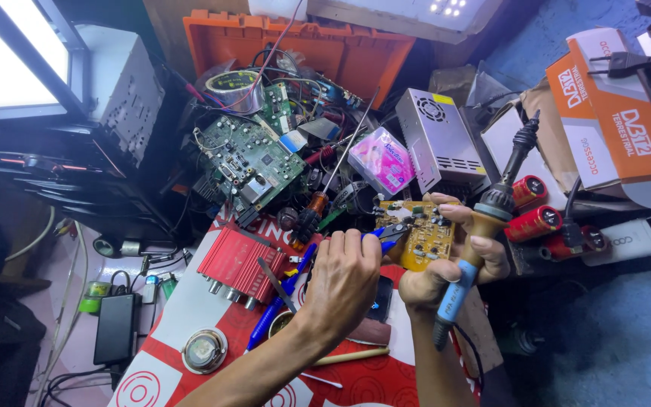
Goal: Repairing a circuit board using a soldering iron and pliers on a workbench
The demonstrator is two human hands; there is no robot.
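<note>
Here right hand (pixel 446 260) grips soldering iron (pixel 484 241), cord end up, tip down.

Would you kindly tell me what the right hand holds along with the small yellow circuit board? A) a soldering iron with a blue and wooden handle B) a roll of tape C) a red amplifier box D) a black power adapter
A: the right hand grips the soldering iron while its fingers steady the yellow circuit board.

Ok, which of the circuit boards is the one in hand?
The small yellow board, gripped by the right hand together with the soldering iron. The green boards lie untouched in the pile behind; the left hand works pliers at the yellow one.
</note>
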